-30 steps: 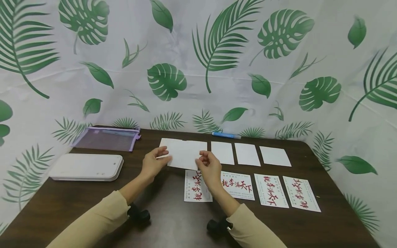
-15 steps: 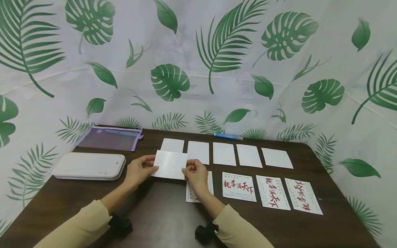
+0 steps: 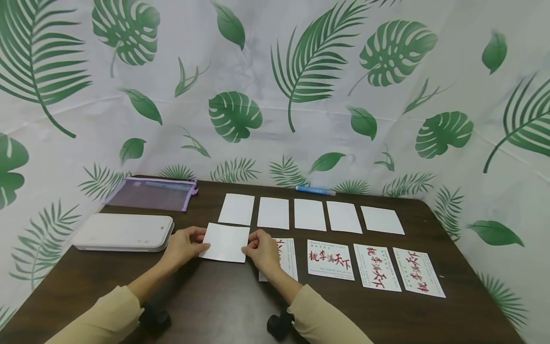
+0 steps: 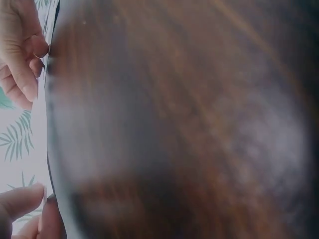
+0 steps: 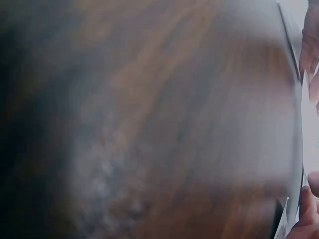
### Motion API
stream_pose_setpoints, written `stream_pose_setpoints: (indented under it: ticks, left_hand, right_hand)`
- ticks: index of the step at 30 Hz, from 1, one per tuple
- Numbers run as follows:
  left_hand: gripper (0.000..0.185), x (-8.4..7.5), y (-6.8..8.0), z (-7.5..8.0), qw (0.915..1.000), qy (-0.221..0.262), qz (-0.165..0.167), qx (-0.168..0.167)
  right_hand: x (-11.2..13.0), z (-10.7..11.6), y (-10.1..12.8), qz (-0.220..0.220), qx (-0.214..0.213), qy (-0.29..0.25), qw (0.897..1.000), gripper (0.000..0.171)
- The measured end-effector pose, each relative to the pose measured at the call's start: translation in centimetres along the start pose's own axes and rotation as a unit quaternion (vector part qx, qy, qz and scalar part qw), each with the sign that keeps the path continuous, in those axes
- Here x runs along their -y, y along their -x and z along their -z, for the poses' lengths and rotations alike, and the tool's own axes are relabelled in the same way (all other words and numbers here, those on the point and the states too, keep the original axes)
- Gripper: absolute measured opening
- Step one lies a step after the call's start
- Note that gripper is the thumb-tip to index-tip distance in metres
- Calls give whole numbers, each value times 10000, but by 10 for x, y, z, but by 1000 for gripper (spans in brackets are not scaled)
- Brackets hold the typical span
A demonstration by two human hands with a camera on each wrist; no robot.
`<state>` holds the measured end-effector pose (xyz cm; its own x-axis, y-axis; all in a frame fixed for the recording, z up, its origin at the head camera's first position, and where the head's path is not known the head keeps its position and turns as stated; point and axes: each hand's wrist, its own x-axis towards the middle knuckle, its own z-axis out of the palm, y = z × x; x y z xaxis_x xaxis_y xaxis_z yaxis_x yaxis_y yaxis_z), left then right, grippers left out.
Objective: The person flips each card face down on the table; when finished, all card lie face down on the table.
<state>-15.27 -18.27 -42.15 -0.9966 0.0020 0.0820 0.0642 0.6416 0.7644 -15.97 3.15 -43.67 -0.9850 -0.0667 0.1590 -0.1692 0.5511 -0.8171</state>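
probably light, glossy, slippery and easily bent: blank card (image 3: pixel 225 242) pinched at its 2 short edges by left hand (image 3: pixel 182 247) and right hand (image 3: pixel 263 251), just above counter (image 3: pixel 206 306).

A dark brown wooden bench (image 3: pixel 223 306) carries everything. Taking the white flat device (image 3: pixel 123 232) at its left side as landmark: just behind it, by the far edge, lies a purple mesh zip pouch (image 3: pixel 150 193). To the right of the device runs a back row of five blank white cards (image 3: pixel 312 214), side by side with narrow gaps. Nearer than that row, also to the right of the device, lies a front row of cards printed with red characters (image 3: pixel 353 264); three show fully and a fourth, the one closest to the device, is partly covered. Far to the right of the device, at the bench's back edge, lies a blue pen (image 3: pixel 315 190).
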Motion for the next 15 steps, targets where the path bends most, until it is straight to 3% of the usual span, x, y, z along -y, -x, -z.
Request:
stream_pose_setpoints:
  ticks: [15]
  left_hand:
    - [32,6,-5,0,9958,-794,-325,306]
  right_hand:
    - [2,-2,3,4,229,1104,9936,26]
